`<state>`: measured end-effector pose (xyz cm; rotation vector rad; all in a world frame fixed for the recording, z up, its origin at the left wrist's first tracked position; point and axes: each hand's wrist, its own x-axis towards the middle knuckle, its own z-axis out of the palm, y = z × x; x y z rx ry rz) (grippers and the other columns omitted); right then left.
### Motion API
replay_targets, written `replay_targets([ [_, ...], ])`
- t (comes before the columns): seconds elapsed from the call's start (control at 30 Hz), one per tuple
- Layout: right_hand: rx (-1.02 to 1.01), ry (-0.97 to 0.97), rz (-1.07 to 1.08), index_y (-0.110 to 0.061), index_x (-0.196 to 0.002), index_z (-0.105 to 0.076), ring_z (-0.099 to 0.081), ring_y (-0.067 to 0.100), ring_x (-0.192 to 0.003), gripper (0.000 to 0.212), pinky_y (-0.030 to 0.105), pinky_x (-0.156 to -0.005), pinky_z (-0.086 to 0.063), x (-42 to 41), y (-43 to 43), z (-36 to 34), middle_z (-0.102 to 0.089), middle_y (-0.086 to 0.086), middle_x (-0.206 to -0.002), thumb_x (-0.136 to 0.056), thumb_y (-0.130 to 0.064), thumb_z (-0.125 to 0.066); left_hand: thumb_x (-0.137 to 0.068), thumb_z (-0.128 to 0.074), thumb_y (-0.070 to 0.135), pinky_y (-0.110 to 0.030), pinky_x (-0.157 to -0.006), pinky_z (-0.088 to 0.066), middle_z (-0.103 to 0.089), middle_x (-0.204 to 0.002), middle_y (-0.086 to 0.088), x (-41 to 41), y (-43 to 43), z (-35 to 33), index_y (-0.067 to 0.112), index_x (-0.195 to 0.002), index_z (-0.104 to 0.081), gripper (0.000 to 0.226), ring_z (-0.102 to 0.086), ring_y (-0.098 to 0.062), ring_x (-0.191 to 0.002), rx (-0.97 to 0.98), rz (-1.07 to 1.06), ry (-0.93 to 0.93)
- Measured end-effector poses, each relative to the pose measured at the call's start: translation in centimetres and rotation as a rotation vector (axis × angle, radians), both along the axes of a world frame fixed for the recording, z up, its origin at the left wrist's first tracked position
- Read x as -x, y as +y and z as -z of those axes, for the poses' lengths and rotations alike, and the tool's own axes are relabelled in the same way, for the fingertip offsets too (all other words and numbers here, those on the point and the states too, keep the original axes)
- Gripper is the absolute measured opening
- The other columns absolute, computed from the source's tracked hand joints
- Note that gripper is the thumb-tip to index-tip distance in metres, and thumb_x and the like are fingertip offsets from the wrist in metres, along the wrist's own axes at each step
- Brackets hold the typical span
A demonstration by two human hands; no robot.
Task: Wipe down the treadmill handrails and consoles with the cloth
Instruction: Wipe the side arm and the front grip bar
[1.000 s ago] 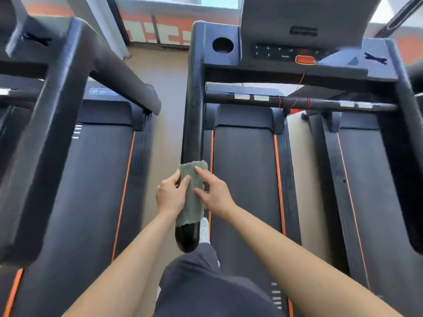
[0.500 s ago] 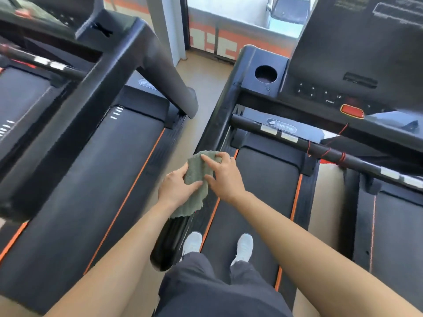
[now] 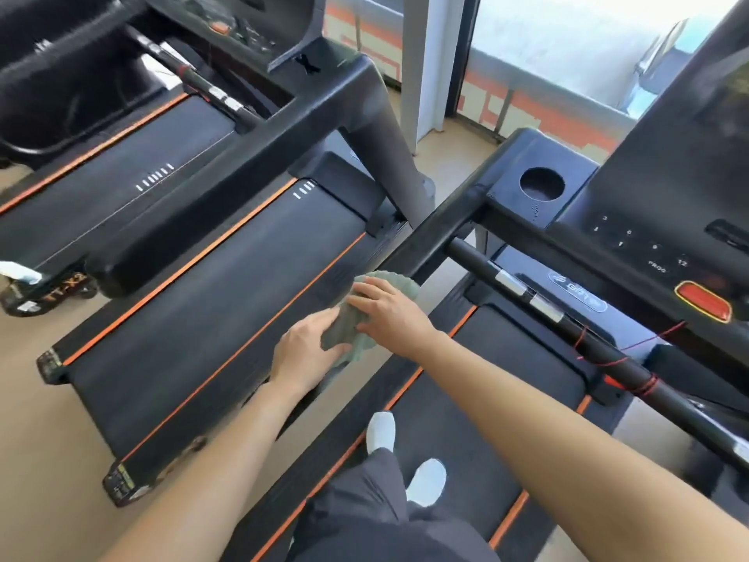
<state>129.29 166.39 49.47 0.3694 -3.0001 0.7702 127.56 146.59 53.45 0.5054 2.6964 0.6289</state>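
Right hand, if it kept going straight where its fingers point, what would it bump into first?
The right hand rests on the cloth over the handrail. Past that, its fingers point over the gap toward the neighbouring treadmill's handrail, probably the first obstacle, though depth is unclear.

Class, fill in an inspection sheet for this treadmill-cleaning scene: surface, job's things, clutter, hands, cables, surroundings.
Surface: treadmill belt, black with orange edge stripes.
Job's things: grey-green cloth draped over the black handrail; console with red button beyond.
Clutter: pale object at far left, too blurred to identify.
Hands: left hand grips the cloth round the handrail; right hand presses flat on it.
Cables: red cord wound round the crossbar.
Surroundings: neighbouring treadmill on the left, tan floor, windows ahead.
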Motion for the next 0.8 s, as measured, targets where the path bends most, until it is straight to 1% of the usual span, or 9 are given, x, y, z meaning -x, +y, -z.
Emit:
replay_targets([
  [0.07, -0.011, -0.016, -0.036, -0.013, -0.129, -0.065, -0.045, 0.03, -0.134, 0.049, 0.044, -0.111, -0.041, 0.6, 1.3, 0.0, -0.057, 0.007, -0.137, -0.084, -0.026, -0.078, -0.082, -0.08, 0.04, -0.036, -0.097, -0.05, -0.059, -0.142, 0.016, -0.2, 0.8, 0.3, 0.038, -0.144, -0.054, 0.067, -0.057, -0.016, -0.127, 0.016, -0.03, 0.048],
  [0.2, -0.06, -0.038, -0.046, -0.017, -0.132, -0.064, -0.044, 0.03, -0.135, 0.05, 0.046, -0.111, -0.04, 2.1, 4.4, 0.0, -0.057, 0.004, -0.139, -0.088, -0.035, -0.075, -0.084, -0.078, 0.047, -0.039, -0.099, -0.049, -0.062, -0.14, 0.006, 1.3, 3.4, 0.9, 0.027, -0.145, -0.055, 0.068, -0.059, -0.021, -0.125, 0.03, -0.008, 0.068],
  [0.3, -0.127, -0.046, -0.04, -0.02, -0.133, -0.062, -0.044, 0.028, -0.135, 0.05, 0.048, -0.115, -0.033, 3.6, 7.3, -0.2, -0.057, 0.001, -0.139, -0.089, -0.043, -0.071, -0.086, -0.073, 0.054, -0.04, -0.098, -0.045, -0.065, -0.134, 0.003, 3.0, 6.1, 1.3, 0.028, -0.146, -0.053, 0.069, -0.061, -0.021, -0.121, 0.036, 0.01, 0.065],
  [0.37, -0.162, -0.05, -0.022, -0.022, -0.133, -0.061, -0.044, 0.026, -0.135, 0.05, 0.049, -0.115, -0.032, 4.5, 9.3, -0.5, -0.056, -0.002, -0.138, -0.09, -0.047, -0.068, -0.087, -0.07, 0.056, -0.041, -0.099, -0.042, -0.064, -0.134, 0.002, 4.0, 8.1, 1.7, 0.028, -0.148, -0.051, 0.069, -0.06, -0.02, -0.121, 0.027, 0.019, 0.064],
  [0.43, -0.169, -0.068, -0.002, -0.022, -0.133, -0.061, -0.044, 0.025, -0.135, 0.05, 0.048, -0.114, -0.032, 5.3, 11.3, -0.8, -0.056, -0.003, -0.138, -0.091, -0.048, -0.067, -0.088, -0.068, 0.057, -0.041, -0.1, -0.04, -0.065, -0.134, 0.002, 5.0, 10.1, 2.0, 0.028, -0.148, -0.05, 0.068, -0.06, -0.019, -0.122, 0.016, 0.019, 0.066],
  [0.53, -0.158, -0.08, 0.054, -0.02, -0.136, -0.06, -0.038, 0.027, -0.141, 0.05, 0.047, -0.118, -0.027, 6.4, 14.3, -1.3, -0.053, -0.002, -0.144, -0.094, -0.045, -0.065, -0.088, -0.065, 0.061, -0.041, -0.099, -0.038, -0.066, -0.131, 0.002, 6.4, 13.1, 2.4, 0.029, -0.147, -0.052, 0.068, -0.058, -0.022, -0.122, 0.036, 0.038, 0.113],
  [0.63, -0.149, -0.082, 0.111, -0.019, -0.137, -0.059, -0.033, 0.026, -0.144, 0.049, 0.044, -0.12, -0.023, 7.1, 16.9, -1.8, -0.05, -0.001, -0.147, -0.096, -0.044, -0.063, -0.09, -0.061, 0.063, -0.039, -0.101, -0.035, -0.063, -0.136, 0.005, 7.6, 16.1, 2.3, 0.029, -0.148, -0.05, 0.067, -0.049, -0.023, -0.127, 0.079, 0.079, 0.14],
  [0.7, -0.168, -0.078, 0.125, -0.02, -0.14, -0.056, -0.032, 0.025, -0.145, 0.05, 0.043, -0.121, -0.022, 7.6, 18.5, -2.2, -0.048, -0.001, -0.149, -0.097, -0.043, -0.061, -0.092, -0.061, 0.059, -0.039, -0.102, -0.036, -0.058, -0.142, 0.005, 8.4, 18.0, 2.2, 0.026, -0.148, -0.049, 0.066, -0.047, -0.023, -0.13, 0.063, 0.103, 0.142],
  [0.8, -0.195, -0.127, 0.185, -0.024, -0.149, -0.047, -0.021, 0.023, -0.152, 0.055, 0.042, -0.125, -0.013, 8.4, 20.9, -2.4, -0.035, -0.001, -0.161, -0.099, -0.047, -0.056, -0.096, -0.06, 0.053, -0.038, -0.104, -0.036, -0.052, -0.15, 0.002, 9.5, 20.8, 2.0, 0.02, -0.149, -0.045, 0.064, -0.045, -0.023, -0.134, 0.052, 0.155, 0.141],
])
